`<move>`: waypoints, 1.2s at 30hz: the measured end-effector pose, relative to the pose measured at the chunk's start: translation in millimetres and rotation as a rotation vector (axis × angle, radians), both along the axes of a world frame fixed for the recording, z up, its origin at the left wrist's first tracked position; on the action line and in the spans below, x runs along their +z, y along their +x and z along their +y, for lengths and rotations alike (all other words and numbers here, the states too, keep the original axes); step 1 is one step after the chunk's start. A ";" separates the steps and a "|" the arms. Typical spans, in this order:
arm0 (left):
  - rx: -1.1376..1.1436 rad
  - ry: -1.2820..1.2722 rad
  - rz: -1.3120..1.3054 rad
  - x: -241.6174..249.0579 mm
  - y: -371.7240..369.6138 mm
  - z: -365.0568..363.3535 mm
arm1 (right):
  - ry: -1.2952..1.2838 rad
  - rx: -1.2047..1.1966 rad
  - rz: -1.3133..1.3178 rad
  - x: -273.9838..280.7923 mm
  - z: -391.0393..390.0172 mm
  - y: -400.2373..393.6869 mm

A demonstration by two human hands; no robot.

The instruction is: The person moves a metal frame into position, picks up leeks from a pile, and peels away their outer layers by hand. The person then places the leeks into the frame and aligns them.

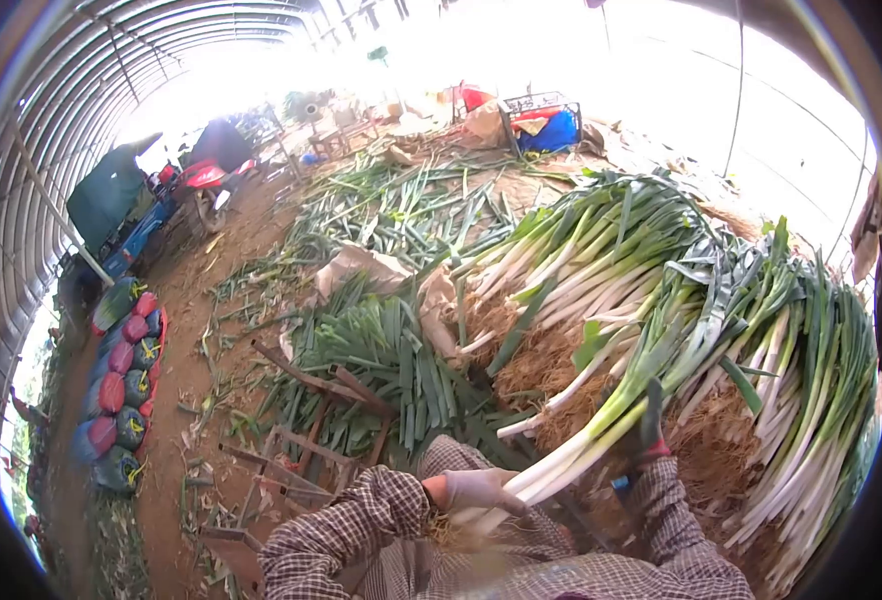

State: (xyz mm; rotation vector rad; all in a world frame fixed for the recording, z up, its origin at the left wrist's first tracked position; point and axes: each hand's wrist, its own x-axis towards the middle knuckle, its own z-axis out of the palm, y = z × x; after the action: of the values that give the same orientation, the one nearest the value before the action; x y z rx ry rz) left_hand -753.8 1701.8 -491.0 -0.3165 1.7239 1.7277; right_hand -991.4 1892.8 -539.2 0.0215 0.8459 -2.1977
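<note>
A bundle of long green onions (601, 430) slants across the front, white ends toward me and green leaves pointing away to the upper right. My left hand (478, 489), in a pale glove, is closed around the white stalks near their root ends. My right hand (652, 425), in a dark glove with a red cuff, is just right of the bundle. Its fingers stretch upward, seen nearly edge-on. Past the right hand lies a big heap of green onions (791, 400) with tangled brown roots. Farther ahead another row of green onions (601, 240) lies over the soil.
Cut green leaves (391, 350) are piled ahead on the left beside a rusty metal frame (306, 460). Wrapped bundles (121, 390) line the far left. A three-wheeled vehicle (126, 215) stands beyond them. A crate with a blue bag (549, 130) is at the back.
</note>
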 end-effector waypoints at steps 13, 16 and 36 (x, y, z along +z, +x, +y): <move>0.112 0.413 -0.360 14.7 -6.1 3.3 | 0.292 -0.087 -0.093 6.2 0.7 24.8; 0.180 0.472 -0.361 30.2 -16.4 10.6 | 0.296 -0.060 0.045 3.5 -5.0 34.4; 0.005 -0.549 0.236 45.2 131.2 -77.0 | -0.174 0.333 0.001 -34.7 -100.8 93.4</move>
State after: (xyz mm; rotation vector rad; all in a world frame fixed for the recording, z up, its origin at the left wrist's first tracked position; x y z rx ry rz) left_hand -622.7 1624.8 -445.8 -0.3640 2.3622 1.3050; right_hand -898.0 1792.0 -573.9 -0.1929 0.6064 -1.9471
